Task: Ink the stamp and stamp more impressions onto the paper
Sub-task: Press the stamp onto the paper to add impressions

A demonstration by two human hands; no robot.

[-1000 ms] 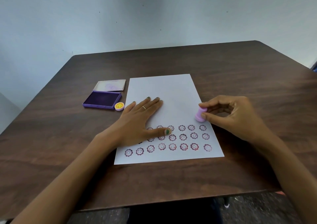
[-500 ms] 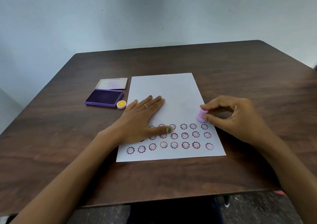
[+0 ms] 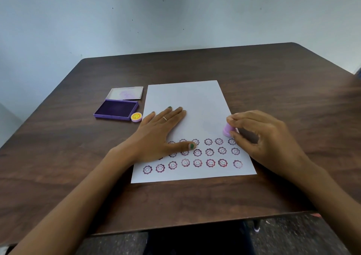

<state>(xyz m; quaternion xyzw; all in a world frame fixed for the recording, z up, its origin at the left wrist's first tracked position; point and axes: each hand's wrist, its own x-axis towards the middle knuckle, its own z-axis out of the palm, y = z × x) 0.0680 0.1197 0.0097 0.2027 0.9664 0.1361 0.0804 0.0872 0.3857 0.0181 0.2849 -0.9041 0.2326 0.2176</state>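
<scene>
The right hand (image 3: 265,137) pinches the pink stamp (image 3: 228,129), seemingly touching the paper (image 3: 187,98) above the smiley impressions (image 3: 197,163), while the left hand (image 3: 160,135) lies flat, fingers spread.

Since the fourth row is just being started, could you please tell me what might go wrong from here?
1. The left hand lies flat over several impressions; if the ink is wet, they may smear.
2. The stamp in the right hand sits near the paper edge, so the print could be clipped.
3. The stamp cap sits close beside the open ink pad; re-inking might knock it.
</scene>
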